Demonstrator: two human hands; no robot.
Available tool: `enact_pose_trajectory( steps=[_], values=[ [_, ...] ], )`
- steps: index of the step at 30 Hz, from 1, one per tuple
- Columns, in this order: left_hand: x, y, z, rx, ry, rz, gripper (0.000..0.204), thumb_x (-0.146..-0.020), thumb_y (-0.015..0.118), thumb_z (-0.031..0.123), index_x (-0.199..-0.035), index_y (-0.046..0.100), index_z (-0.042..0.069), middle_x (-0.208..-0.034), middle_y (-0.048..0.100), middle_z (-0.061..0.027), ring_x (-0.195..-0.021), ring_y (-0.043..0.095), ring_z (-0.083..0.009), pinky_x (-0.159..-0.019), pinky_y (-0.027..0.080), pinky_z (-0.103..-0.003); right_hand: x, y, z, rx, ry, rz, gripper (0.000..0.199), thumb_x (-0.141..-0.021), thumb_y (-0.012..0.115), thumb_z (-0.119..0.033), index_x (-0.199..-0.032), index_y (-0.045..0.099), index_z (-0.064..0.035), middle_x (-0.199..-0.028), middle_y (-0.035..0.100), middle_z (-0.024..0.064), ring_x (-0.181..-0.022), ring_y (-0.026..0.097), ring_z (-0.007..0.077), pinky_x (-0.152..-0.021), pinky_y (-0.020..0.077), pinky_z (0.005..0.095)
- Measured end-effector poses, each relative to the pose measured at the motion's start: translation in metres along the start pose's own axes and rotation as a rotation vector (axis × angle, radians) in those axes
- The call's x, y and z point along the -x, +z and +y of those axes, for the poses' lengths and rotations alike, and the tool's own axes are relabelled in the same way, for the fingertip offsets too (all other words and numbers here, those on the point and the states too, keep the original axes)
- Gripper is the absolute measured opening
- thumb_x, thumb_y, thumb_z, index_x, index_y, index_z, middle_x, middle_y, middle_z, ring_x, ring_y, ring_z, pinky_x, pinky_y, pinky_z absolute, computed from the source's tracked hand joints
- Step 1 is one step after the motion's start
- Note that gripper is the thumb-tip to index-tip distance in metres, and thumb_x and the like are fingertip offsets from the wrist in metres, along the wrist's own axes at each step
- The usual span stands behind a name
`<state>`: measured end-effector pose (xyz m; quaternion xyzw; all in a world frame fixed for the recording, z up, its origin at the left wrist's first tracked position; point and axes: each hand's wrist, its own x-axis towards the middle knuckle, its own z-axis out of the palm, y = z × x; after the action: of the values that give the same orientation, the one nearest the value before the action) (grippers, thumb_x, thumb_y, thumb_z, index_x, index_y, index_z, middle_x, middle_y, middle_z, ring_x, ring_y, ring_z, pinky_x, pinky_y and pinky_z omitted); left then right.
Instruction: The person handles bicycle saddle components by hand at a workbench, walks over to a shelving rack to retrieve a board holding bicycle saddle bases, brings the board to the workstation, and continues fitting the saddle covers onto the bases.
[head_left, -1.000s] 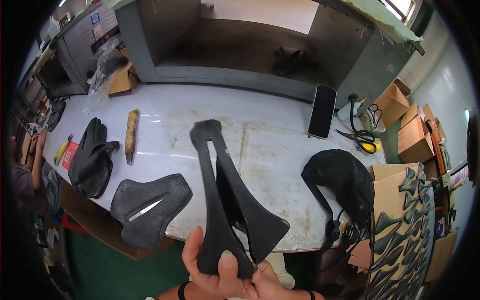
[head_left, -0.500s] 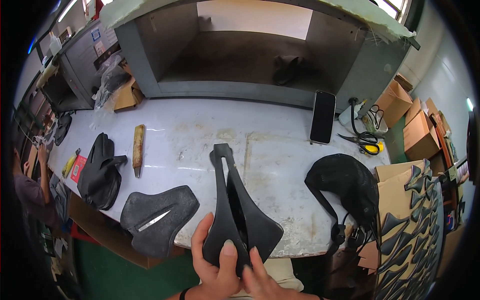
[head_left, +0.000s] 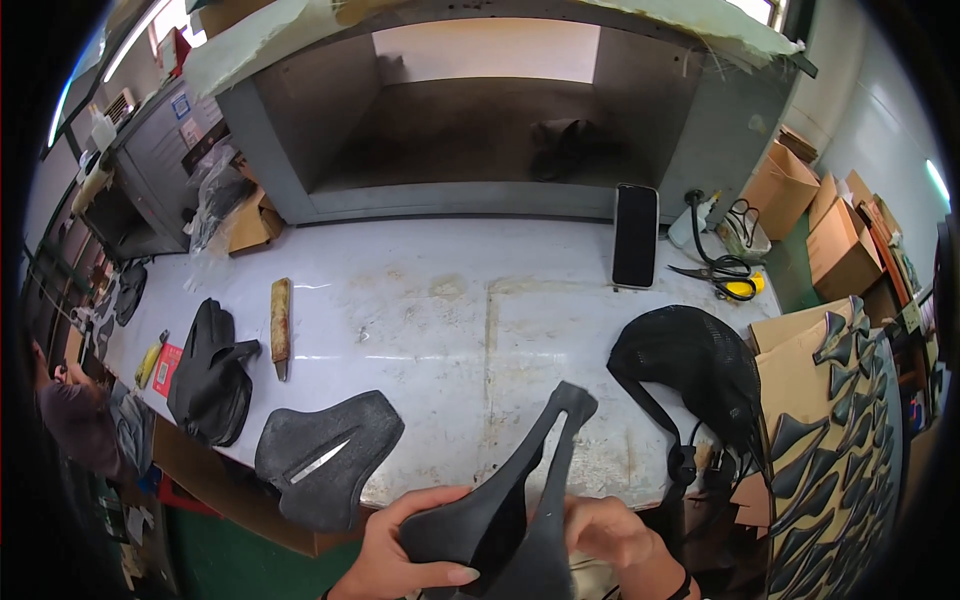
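A black bicycle saddle with a long central slot is tilted above the table's near edge, its narrow nose pointing away and to the right. My left hand grips its wide rear part, thumb on top and fingers round the far edge. My right hand has curled fingers at the saddle's right edge; some fingertips are hidden behind it. Left of my hands, a dark grey saddle-shaped pad with a pale slit lies on the table, overhanging the front edge.
A wooden-handled blade and a black pouch lie leftward. On the right are a phone, scissors, a black mesh cap and cardboard bearing several saddles. A grey metal box stands behind. Another person sits far left.
The saddle has turned clockwise and come lower and nearer to me, its nose swinging right. My right hand has moved from its rear to its right edge. The view has shifted slightly.
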<state>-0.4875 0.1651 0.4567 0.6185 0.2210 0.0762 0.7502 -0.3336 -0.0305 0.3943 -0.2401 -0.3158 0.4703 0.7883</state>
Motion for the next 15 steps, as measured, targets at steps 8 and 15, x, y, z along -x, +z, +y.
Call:
enact_pose_trajectory(
  steps=[8, 15],
  values=[
    [0.018, -0.013, -0.022, -0.772, 0.615, 0.037, 0.087, -0.07, 0.087, 0.005, -0.141, 0.038, -0.006, -0.102, 0.066, -0.0187, -0.094, 0.066, -0.0248, -0.072, 0.053, -0.032, -0.021, 0.038, -0.04, 0.877, -0.013, 0.079, 0.038, -0.076, 0.079, -0.005, -0.06, 0.045, -0.0056, -0.055, 0.048, 0.0027, -0.047, 0.045, 0.016, -0.045, 0.0326, 0.0289],
    [-0.003, 0.009, -0.023, -0.888, 0.554, 0.326, 0.095, -0.074, 0.084, 0.008, -0.147, 0.025, -0.007, -0.121, 0.055, -0.0175, -0.107, 0.058, -0.0295, -0.094, 0.046, -0.04, -0.032, 0.078, -0.026, 1.233, -0.306, 0.02, 0.021, -0.079, 0.073, -0.003, -0.071, 0.054, -0.006, -0.062, 0.054, 0.0064, -0.054, 0.059, 0.025, -0.047, 0.0447, 0.0349]
  ],
)
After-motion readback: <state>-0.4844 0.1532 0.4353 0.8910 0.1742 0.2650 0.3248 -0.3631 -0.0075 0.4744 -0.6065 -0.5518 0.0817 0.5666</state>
